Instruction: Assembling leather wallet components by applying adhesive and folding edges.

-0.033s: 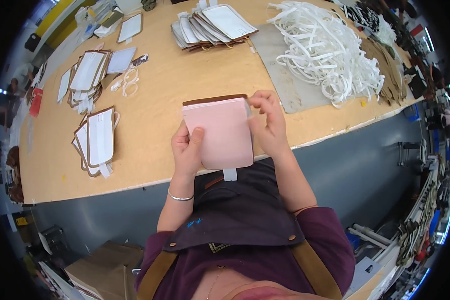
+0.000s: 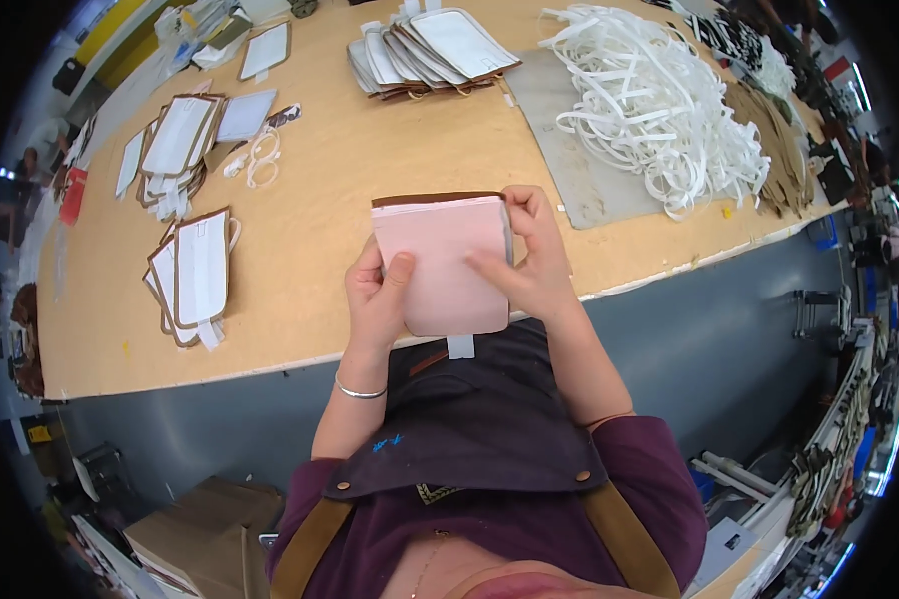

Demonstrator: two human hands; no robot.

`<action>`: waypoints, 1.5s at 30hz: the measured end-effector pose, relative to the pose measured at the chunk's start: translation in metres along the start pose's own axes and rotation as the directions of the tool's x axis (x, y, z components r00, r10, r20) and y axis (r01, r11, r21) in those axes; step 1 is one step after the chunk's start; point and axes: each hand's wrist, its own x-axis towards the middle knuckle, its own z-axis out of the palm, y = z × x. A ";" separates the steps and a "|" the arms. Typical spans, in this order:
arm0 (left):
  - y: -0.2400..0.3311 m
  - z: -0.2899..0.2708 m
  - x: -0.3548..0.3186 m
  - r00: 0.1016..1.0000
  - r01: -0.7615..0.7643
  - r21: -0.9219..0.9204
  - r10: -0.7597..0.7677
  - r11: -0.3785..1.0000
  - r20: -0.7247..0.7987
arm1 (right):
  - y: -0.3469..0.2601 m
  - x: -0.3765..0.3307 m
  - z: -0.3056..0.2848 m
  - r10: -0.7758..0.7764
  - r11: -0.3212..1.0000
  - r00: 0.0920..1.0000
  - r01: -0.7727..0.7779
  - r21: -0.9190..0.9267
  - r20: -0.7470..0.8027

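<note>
In front of my apron I hold a pink rectangular fabric panel (image 2: 448, 285) with rounded lower corners and a brown strip along its top edge. A grey-white layer shows at its right edge, and a short white tape (image 2: 460, 346) hangs below it. My left hand (image 2: 378, 299) grips the panel's left side, thumb on the pink face and fingers behind. At the right edge, my right hand (image 2: 537, 262) pinches the panel, its thumb flat on the front. The index finger bends at the top right corner; the other fingertips are hidden.
On the wooden table (image 2: 310, 220) lie stacks of white panels with brown edging (image 2: 202, 268), another such pile (image 2: 459, 45) at the back, and a thin looped cord (image 2: 264, 160). A grey sheet (image 2: 579, 190) bears a heap of white tape (image 2: 659, 120) and brown strips (image 2: 769, 150).
My right thumb has come onto the pink face, and the right fingers have closed at the edge, where they were apart before. The left hand keeps its hold.
</note>
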 end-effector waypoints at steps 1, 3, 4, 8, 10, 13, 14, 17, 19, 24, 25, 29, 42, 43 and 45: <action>0.003 0.003 0.002 1.000 0.010 0.003 -0.010 1.000 0.008 | -0.002 -0.004 -0.002 -0.163 0.943 0.970 0.207 -0.259 0.182; 0.004 0.001 0.005 1.000 0.016 0.005 -0.016 1.000 0.002 | -0.010 -0.006 0.003 -0.087 0.959 0.996 0.091 -0.268 0.030; 0.004 -0.003 0.005 0.999 -0.028 0.137 0.025 0.990 0.023 | -0.012 -0.006 0.005 -0.006 0.964 0.990 -0.032 -0.265 -0.141; 0.006 -0.001 -0.001 0.995 -0.059 0.268 0.034 0.962 0.096 | -0.007 0.001 0.003 -0.009 0.969 0.999 0.019 -0.247 0.041; 0.000 -0.005 -0.003 0.998 0.015 0.176 -0.024 0.984 0.051 | -0.002 0.002 0.002 -0.063 0.962 0.985 0.103 -0.252 0.162; 0.005 -0.004 0.002 0.967 0.255 -0.106 -0.255 0.961 0.013 | -0.013 0.007 0.001 -0.238 0.902 0.963 0.268 -0.338 0.129; 0.007 -0.005 0.005 0.910 0.407 -0.285 -0.411 0.868 0.050 | -0.018 0.004 -0.001 -0.234 0.904 0.962 0.268 -0.334 0.140; -0.016 -0.031 0.016 0.953 0.273 0.090 -0.256 0.958 -0.165 | -0.041 -0.013 -0.013 0.114 0.798 0.972 -0.212 0.564 0.205; -0.020 -0.050 0.020 0.987 0.108 0.516 -0.029 0.850 -0.159 | -0.050 -0.011 -0.037 0.007 0.690 0.995 -0.073 0.720 0.095; 0.013 -0.029 0.018 0.982 0.073 0.995 0.178 -0.068 -0.060 | -0.026 0.027 -0.133 0.014 0.674 1.000 -0.014 0.739 0.006; 0.011 -0.028 0.019 0.982 0.075 0.995 0.177 -0.060 -0.064 | -0.015 0.035 -0.144 0.014 0.679 1.000 -0.018 0.734 0.011; -0.006 -0.033 0.023 0.952 -0.304 0.951 0.049 0.048 0.302 | 0.019 0.065 -0.119 0.129 0.892 0.981 -0.179 -0.414 -0.147; -0.020 -0.023 0.072 0.944 -0.324 0.928 -0.005 0.183 0.331 | 0.046 -0.016 0.022 0.012 0.854 0.815 0.293 -0.430 0.580; -0.020 -0.022 0.078 0.957 -0.267 0.943 -0.064 0.200 0.284 | 0.047 -0.016 0.022 0.024 0.848 0.811 0.293 -0.441 0.584; -0.019 -0.019 0.082 0.967 -0.209 0.953 -0.100 0.221 0.235 | 0.043 -0.017 0.024 0.038 0.849 0.815 0.279 -0.450 0.578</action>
